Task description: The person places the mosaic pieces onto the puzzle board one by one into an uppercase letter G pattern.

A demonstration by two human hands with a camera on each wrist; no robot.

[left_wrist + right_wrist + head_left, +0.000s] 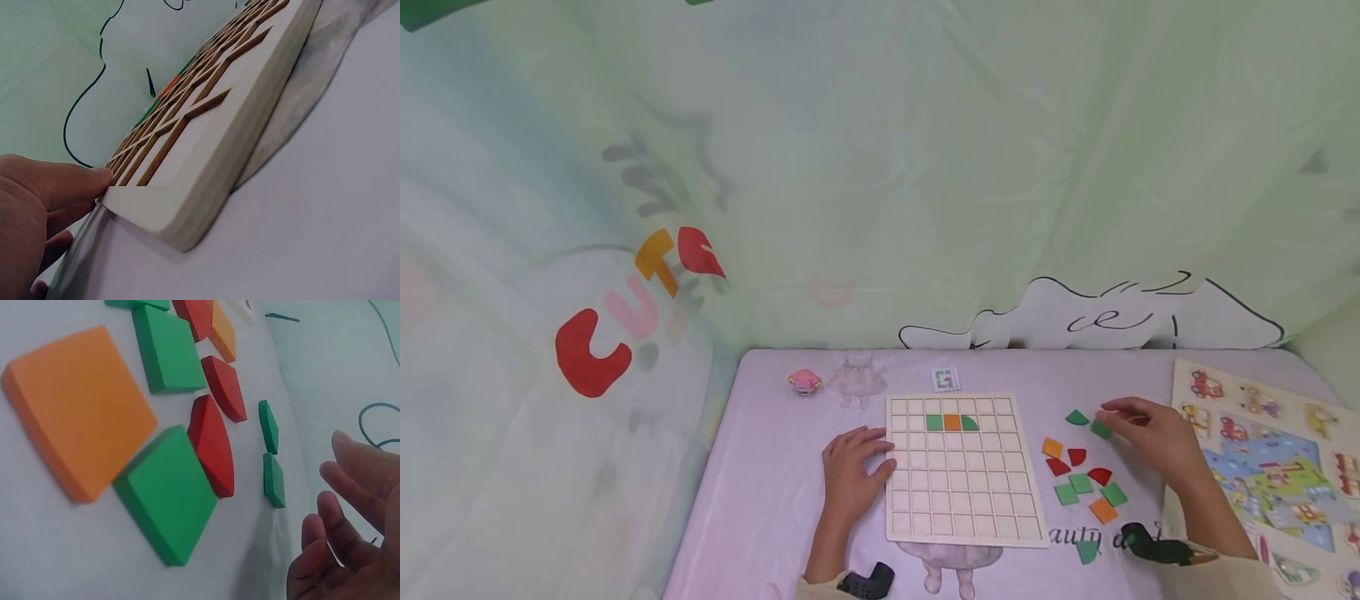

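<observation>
A pale wooden grid board [962,537] lies on the table, with a green square [934,422], an orange square [952,422] and a green quarter-circle [969,423] set in one of its upper rows. My left hand [853,467] touches the board's left edge with its fingertips and thumb; the thumb [81,181] shows at the rim in the left wrist view. Over the loose pieces on the right, my right hand [1153,433] hovers beside a green square [1101,428]. In the right wrist view its loosely bent fingers [344,531] hold nothing, and that green square [274,481] lies apart from them.
Loose red quarter-circles [1077,457], green squares [1080,483] and orange squares [1103,510] lie right of the board. A patterned card [945,379] and a pink figurine [805,382] sit behind it. A picture puzzle board [1183,375] covers the table's right side.
</observation>
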